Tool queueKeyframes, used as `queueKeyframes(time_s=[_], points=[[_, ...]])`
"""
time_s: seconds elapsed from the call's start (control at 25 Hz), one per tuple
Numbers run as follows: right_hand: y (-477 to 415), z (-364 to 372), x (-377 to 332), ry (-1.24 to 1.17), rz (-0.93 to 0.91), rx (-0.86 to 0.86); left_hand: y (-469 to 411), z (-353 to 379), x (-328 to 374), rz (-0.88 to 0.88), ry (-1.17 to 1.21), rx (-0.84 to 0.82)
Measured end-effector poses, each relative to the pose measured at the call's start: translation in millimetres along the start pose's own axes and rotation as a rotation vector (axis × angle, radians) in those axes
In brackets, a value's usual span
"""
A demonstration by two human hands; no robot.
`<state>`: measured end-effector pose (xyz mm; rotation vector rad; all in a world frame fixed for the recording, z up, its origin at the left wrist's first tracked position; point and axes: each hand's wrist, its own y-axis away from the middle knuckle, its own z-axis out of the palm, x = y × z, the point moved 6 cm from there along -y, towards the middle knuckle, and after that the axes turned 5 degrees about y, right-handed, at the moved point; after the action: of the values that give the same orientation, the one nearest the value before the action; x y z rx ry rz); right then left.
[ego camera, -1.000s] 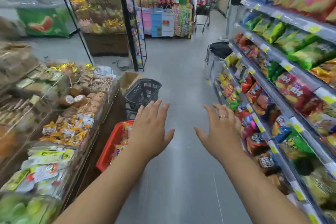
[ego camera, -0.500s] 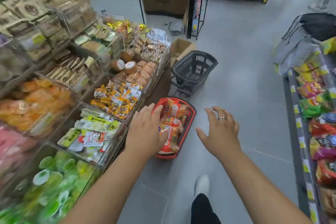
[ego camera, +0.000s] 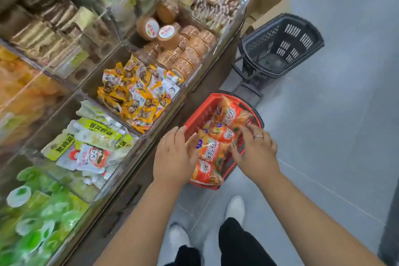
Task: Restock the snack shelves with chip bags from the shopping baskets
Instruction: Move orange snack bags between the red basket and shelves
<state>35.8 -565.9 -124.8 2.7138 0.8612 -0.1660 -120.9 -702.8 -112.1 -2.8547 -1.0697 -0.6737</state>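
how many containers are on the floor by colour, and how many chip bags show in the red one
red basket: 1
dark grey basket: 1
brown cardboard box: 1
orange chip bags showing in the red basket: 4
total: 7

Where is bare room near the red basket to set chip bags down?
Bare floor lies right of the red basket and the dark basket, which is empty too. Crowded: the red basket's chip bags and the display bins left of it.
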Motion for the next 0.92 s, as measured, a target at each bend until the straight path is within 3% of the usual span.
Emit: queueKeyframes(time_s=[0.12, 0.24, 0.52, 0.64, 0.8, 0.92], points=[[-34, 57, -5, -0.003, -0.026, -0.034, -8, 55, -40, -0.209, 0.206, -0.050], [-57, 138, -2, 0.004, 0.002, -0.136, 5, 134, -86, -0.571, 0.467, -0.095], [-101, 284, 17, 0.036, -0.049, -0.291, 58, 282, -133, -1.133, 0.860, 0.103], [-117, 325, 20, 0.068, -0.143, -0.339, 58, 326, -123, -1.241, 1.169, 0.198], [-131, 350, 29, 0.063, -0.141, -0.386, 50, 355, -113, -1.394, 1.247, 0.358], [-145, 353, 36, 0.091, -0.124, -0.446, 43, 367, -114, -1.543, 1.179, 0.433]])
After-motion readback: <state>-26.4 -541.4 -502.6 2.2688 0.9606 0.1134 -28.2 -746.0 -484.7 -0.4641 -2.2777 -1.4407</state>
